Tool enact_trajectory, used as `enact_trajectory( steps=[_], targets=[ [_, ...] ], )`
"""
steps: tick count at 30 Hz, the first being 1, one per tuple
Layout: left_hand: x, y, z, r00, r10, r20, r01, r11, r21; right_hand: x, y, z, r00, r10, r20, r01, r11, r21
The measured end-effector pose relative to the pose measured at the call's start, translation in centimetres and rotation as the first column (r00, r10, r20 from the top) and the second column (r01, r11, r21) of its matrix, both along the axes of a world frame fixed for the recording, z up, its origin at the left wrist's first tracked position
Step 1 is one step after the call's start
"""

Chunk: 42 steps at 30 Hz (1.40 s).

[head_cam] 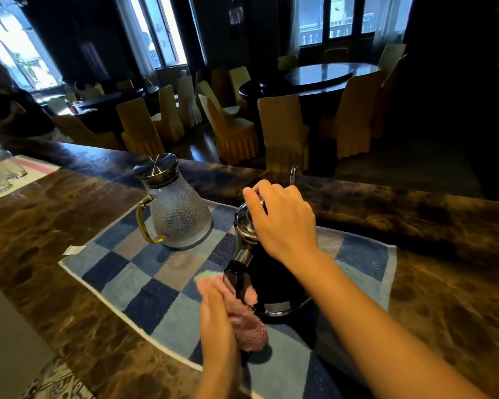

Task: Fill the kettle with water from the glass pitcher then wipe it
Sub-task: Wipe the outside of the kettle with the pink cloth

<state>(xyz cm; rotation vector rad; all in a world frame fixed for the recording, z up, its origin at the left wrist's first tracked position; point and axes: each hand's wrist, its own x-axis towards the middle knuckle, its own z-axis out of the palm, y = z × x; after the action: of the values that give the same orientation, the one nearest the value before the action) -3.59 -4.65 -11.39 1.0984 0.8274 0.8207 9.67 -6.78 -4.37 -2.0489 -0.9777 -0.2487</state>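
Pitcher (179, 214): clear glass with a dimpled, hammered pattern; pitcher handle (143, 223) yellow-green; pitcher lid (155, 165) brushed silver. Kettle (271, 283): glossy black body; kettle lid (242, 223) silver. Cloth (248, 323): pink, with a pale green edge. Towel (144, 272): check of navy, mid-blue, pale blue and grey squares, white border. Table (41, 226): dark brown, marbled with tan veins. Chair covers (283, 131): ochre yellow.

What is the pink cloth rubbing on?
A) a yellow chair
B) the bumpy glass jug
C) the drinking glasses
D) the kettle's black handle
D: the left hand has the pink cloth against the kettle's black handle, while the right hand grips the kettle lid; the glass jug stands apart, untouched.
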Motion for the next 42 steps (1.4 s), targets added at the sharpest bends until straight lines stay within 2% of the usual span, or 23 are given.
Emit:
enact_trajectory(
  steps=[1, 3, 5, 7, 8, 10, 12, 14, 15, 18, 20, 22, 25, 27, 30, 32, 36, 39, 42],
  targets=[
    [-0.2, -1.2, -0.1, 0.995, 0.084, -0.061, -0.079, 0.995, 0.066, 0.0, 0.0, 0.0, 1.0, -0.002, 0.001, 0.002, 1.0, 0.003],
    [-0.1, -1.9, 0.7, 0.991, 0.114, -0.073, -0.089, 0.955, 0.283, 0.1, 0.0, -0.1, 1.0, 0.0, -0.003, 0.0, 1.0, 0.006],
    [0.0, -0.5, 2.2, 0.979, 0.018, -0.201, 0.08, 0.88, 0.469, 0.1, 0.0, -0.1, 1.0, -0.002, -0.007, 0.002, 1.0, 0.005],
    [-0.1, 1.5, 4.5, 0.894, -0.117, -0.432, 0.375, 0.723, 0.58, 0.1, 0.1, -0.1, 1.0, -0.01, -0.003, 0.01, 1.0, 0.005],
    [-0.1, 2.5, 5.4, 0.822, -0.176, -0.542, 0.512, 0.646, 0.566, 0.1, 0.1, -0.1, 1.0, -0.014, 0.0, 0.014, 1.0, 0.006],
    [0.6, 3.6, 7.4, 0.677, -0.222, -0.702, 0.676, 0.565, 0.473, 0.1, 0.1, -0.2, 1.0, -0.019, 0.009, 0.019, 1.0, 0.011],
    [1.5, 4.1, 8.3, 0.546, -0.156, -0.823, 0.766, 0.49, 0.415, 0.1, 0.1, -0.2, 1.0, -0.025, 0.013, 0.025, 1.0, 0.016],
    [1.9, 4.2, 8.5, 0.471, -0.048, -0.881, 0.817, 0.401, 0.415, 0.2, 0.2, -0.2, 0.999, -0.028, 0.02, 0.028, 0.999, 0.016],
    [1.8, 4.2, 8.3, 0.485, 0.002, -0.874, 0.809, 0.38, 0.45, 0.1, 0.2, -0.3, 0.999, -0.028, 0.02, 0.028, 0.999, 0.018],
    [1.3, 3.4, 7.1, 0.628, 0.083, -0.774, 0.688, 0.407, 0.601, 0.0, 0.3, -0.2, 0.999, -0.032, 0.005, 0.032, 0.999, 0.04],
    [1.1, 2.8, 5.9, 0.761, -0.048, -0.647, 0.561, 0.55, 0.619, 0.0, 0.3, -0.3, 0.999, -0.036, 0.003, 0.035, 0.998, 0.047],
    [1.3, 2.2, 4.8, 0.887, -0.131, -0.443, 0.399, 0.701, 0.591, 0.1, 0.3, -0.3, 0.999, -0.034, 0.005, 0.034, 0.998, 0.051],
    [1.8, 1.3, 3.3, 0.965, -0.093, -0.246, 0.222, 0.788, 0.574, 0.1, 0.3, -0.4, 1.0, -0.03, -0.003, 0.03, 0.998, 0.059],
    [1.8, 0.7, 2.5, 0.987, -0.072, -0.144, 0.143, 0.799, 0.584, 0.0, 0.2, -0.3, 1.0, -0.029, -0.005, 0.029, 0.998, 0.062],
    [1.5, 0.3, 1.9, 0.992, 0.062, -0.105, 0.016, 0.787, 0.616, 0.0, 0.2, -0.3, 1.0, -0.02, -0.007, 0.021, 0.998, 0.06],
    [1.4, 0.1, 1.1, 0.998, 0.063, -0.028, -0.034, 0.803, 0.595, 0.1, 0.1, -0.3, 1.0, -0.016, -0.009, 0.017, 0.998, 0.054],
    [1.2, -1.7, -0.9, 0.967, 0.246, 0.062, -0.248, 0.873, 0.421, 0.2, 0.0, -0.3, 1.0, -0.014, -0.009, 0.014, 0.999, 0.032],
    [1.2, -2.5, -2.2, 0.924, 0.381, -0.01, -0.366, 0.895, 0.257, 0.1, 0.0, -0.2, 1.0, -0.009, -0.009, 0.01, 1.0, 0.023],
    [0.6, -1.3, -1.9, 0.957, 0.263, -0.119, -0.216, 0.926, 0.308, 0.1, -0.1, -0.1, 1.0, -0.011, 0.001, 0.011, 1.0, 0.02]
  ],
)
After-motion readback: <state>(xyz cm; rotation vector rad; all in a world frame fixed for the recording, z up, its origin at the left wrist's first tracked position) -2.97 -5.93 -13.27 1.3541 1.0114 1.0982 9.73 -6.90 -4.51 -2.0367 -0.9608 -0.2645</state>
